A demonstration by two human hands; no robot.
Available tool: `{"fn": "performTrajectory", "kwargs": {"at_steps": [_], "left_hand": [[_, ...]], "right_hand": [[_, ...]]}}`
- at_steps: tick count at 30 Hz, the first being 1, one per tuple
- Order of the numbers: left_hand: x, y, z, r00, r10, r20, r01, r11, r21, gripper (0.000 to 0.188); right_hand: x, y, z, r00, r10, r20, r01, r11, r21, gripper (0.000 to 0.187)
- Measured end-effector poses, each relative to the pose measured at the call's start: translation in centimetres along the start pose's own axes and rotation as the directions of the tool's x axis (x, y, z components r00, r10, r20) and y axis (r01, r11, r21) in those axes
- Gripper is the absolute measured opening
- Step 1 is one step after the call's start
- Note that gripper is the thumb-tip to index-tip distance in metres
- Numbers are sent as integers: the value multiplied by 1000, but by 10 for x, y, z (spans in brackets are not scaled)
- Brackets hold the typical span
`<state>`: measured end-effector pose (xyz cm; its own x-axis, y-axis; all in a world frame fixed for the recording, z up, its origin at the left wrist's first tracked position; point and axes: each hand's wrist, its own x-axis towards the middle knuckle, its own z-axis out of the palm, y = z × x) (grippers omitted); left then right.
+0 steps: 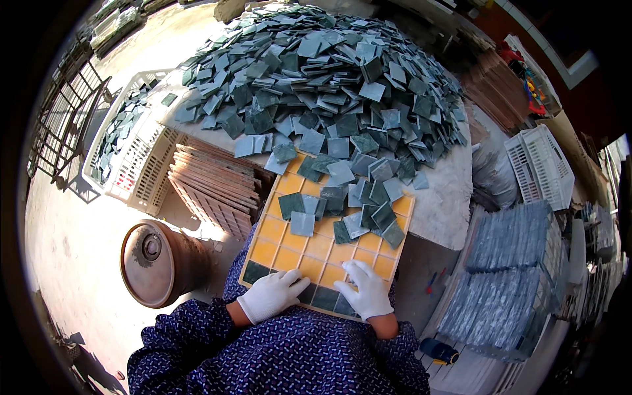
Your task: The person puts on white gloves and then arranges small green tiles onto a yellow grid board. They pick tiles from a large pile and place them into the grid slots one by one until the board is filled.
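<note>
A yellow gridded tray (266, 228) with pale dividers lies tilted across my lap and against the table. Dark green square stone tiles (325, 298) fill cells along its near edge. My left hand (271, 296), in a white glove, rests over that near row with fingers stretched out. My right hand (366, 291), also gloved, is over the row's right part, its fingers bent and thumb apart. No tile shows between the fingers of either hand; what lies under the palms is hidden. Loose tiles (303, 224) are scattered and overlapping on the tray's far half.
A big heap of grey-green tiles (322, 79) covers the pale table (444, 217). To the left are a white crate (141, 164) of tiles, stacked brown trays (210, 187) and a rusty drum (158, 260). Wrapped tile stacks (503, 276) and a white basket (541, 166) stand right.
</note>
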<state>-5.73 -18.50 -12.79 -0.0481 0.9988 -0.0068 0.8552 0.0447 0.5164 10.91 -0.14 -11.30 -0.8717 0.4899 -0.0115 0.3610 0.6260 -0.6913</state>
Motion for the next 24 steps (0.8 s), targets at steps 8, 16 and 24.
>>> {"fn": "performTrajectory", "kwargs": {"at_steps": [8,16,24], "left_hand": [[13,-10,-15,997,-12,73,19,996,-89,40],[75,-56,-33,937,-95,-336,169,966,196,61],[58,-45,-42,989,60,-132,-64,997,-30,44]], "right_hand": [[66,17,-7,978,-80,-194,4,932,-362,49],[91,12,-12,990,-112,-83,33,768,-640,28],[42,13,-23,981,-141,-133,153,984,85,21]]}}
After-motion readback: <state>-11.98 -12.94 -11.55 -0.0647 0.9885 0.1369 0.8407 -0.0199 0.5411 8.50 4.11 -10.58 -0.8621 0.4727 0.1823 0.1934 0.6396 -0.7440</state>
